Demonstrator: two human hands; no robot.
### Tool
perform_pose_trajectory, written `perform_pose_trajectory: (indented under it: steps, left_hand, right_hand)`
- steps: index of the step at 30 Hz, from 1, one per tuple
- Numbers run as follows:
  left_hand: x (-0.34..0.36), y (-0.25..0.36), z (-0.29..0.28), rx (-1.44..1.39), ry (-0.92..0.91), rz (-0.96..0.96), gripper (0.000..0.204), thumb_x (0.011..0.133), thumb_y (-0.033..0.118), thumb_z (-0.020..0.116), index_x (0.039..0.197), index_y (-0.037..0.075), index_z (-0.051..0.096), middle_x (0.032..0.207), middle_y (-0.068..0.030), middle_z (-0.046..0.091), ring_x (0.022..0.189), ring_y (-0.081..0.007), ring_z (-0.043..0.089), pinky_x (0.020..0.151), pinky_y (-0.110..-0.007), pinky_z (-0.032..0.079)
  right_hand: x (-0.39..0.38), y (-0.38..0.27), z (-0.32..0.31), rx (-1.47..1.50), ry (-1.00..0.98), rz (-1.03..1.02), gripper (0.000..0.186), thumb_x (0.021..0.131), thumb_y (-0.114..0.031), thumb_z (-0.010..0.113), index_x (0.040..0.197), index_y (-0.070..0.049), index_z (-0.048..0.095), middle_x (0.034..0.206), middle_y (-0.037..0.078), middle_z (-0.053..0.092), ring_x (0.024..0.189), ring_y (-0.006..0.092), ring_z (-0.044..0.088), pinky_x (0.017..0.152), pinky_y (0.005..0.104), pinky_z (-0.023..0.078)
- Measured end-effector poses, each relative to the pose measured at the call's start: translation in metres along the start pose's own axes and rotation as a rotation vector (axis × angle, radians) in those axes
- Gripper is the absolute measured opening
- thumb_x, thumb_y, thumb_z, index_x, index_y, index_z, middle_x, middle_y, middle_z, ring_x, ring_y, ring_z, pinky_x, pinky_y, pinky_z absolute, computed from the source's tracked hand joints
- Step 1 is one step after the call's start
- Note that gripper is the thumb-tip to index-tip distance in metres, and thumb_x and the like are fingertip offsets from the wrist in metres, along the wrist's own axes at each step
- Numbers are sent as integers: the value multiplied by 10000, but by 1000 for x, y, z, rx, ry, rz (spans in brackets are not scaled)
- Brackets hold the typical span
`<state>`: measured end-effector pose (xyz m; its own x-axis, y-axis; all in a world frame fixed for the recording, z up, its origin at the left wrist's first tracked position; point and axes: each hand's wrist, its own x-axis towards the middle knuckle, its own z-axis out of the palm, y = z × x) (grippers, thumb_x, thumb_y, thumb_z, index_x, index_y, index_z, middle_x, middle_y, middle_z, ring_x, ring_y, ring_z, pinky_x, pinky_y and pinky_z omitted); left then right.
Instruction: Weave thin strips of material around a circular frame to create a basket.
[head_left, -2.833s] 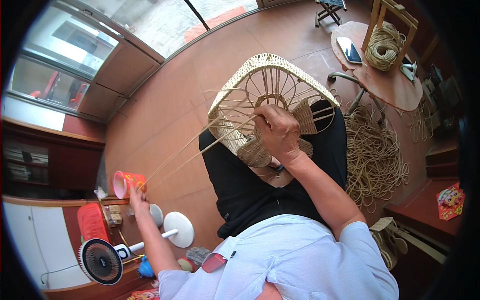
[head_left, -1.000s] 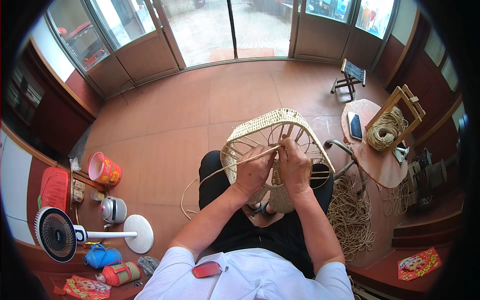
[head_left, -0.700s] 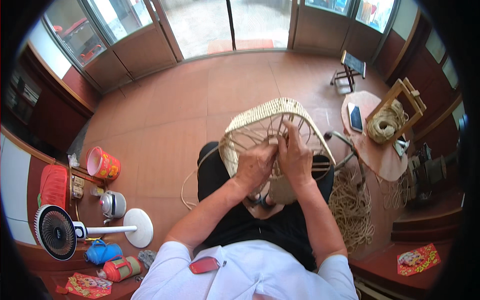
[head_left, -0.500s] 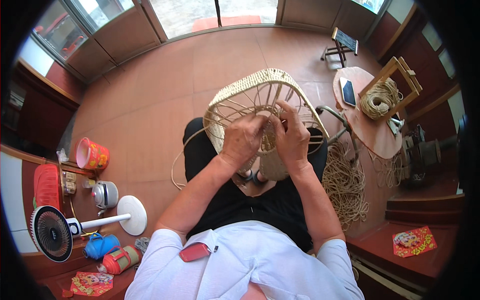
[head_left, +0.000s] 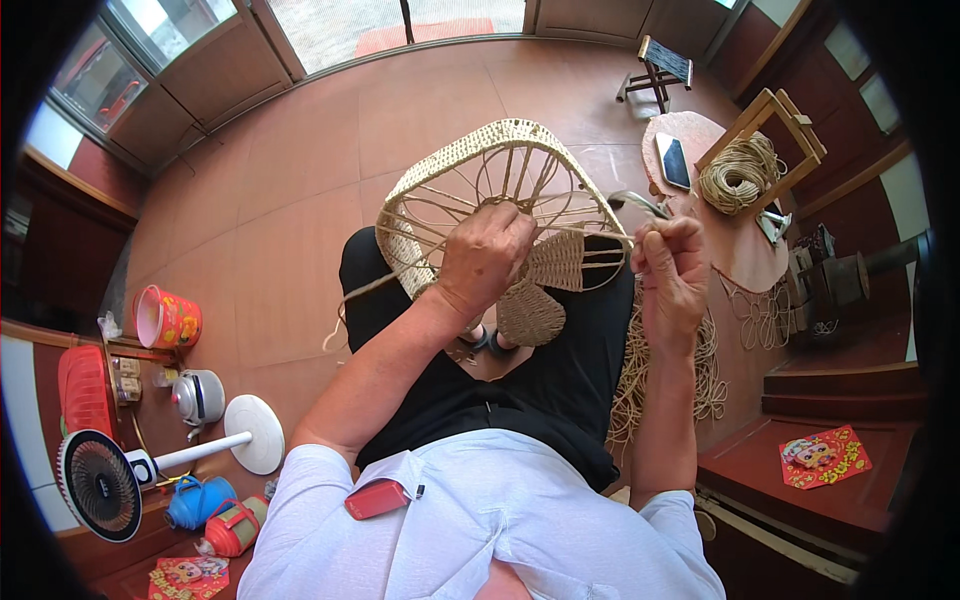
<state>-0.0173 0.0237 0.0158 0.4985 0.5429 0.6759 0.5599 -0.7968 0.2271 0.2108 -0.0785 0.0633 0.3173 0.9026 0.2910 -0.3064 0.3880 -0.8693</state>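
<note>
A pale woven frame (head_left: 457, 147) with radiating spokes rests across my black-trousered legs. Woven petal shapes (head_left: 532, 312) fill part of its lower middle. My left hand (head_left: 482, 255) is closed at the middle of the spokes, fingertips partly hidden; it seems to grip strands there. My right hand (head_left: 668, 268) is held out beyond the frame's right side, fingers pinched on a cord that stretches back toward the centre. A loose cord end (head_left: 340, 320) hangs at the left.
On the right, a round stand (head_left: 760, 262) holds a phone (head_left: 672, 161), a wooden frame and rope coil (head_left: 736, 178). Loose rope (head_left: 700, 390) lies below. A folding stool (head_left: 662, 70) stands behind. Left are a bucket (head_left: 168, 318), kettle (head_left: 198, 398), fan (head_left: 98, 485) and flasks (head_left: 205, 505).
My right hand has moved from the frame's middle out to the right with the cord. My left hand stays near the centre. The whole view has shifted.
</note>
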Motion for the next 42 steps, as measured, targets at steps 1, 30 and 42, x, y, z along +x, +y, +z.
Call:
perform_pose_trajectory:
  steps: [1, 30, 42]
  left_hand:
    - [1, 3, 1, 54, -37, -41, 109, 990, 181, 776, 1006, 89, 720, 924, -66, 695, 832, -271, 736, 691, -400, 604]
    - [-6, 19, 9, -120, 12, -12, 201, 920, 126, 781, 1108, 81, 725, 1139, -102, 683, 1084, -326, 668, 953, -460, 557]
    - [-17, 12, 16, -131, 94, -63, 250, 835, 36, 748, 1080, 70, 712, 1067, -100, 698, 1031, -322, 682, 923, -443, 570]
  right_hand:
    - [0, -9, 14, -73, 41, -82, 186, 1074, 7, 687, 1207, -86, 597, 1151, 86, 746, 872, 98, 665, 734, 243, 532]
    - [-35, 24, 24, 134, 23, 91, 416, 989, -2, 706, 1371, -45, 545, 968, 17, 644, 847, 88, 632, 893, 310, 589]
    - [-259, -250, -611, -335, 1287, 208, 151, 1020, -211, 670, 1019, -65, 631, 756, 11, 527, 558, 136, 478, 474, 269, 399]
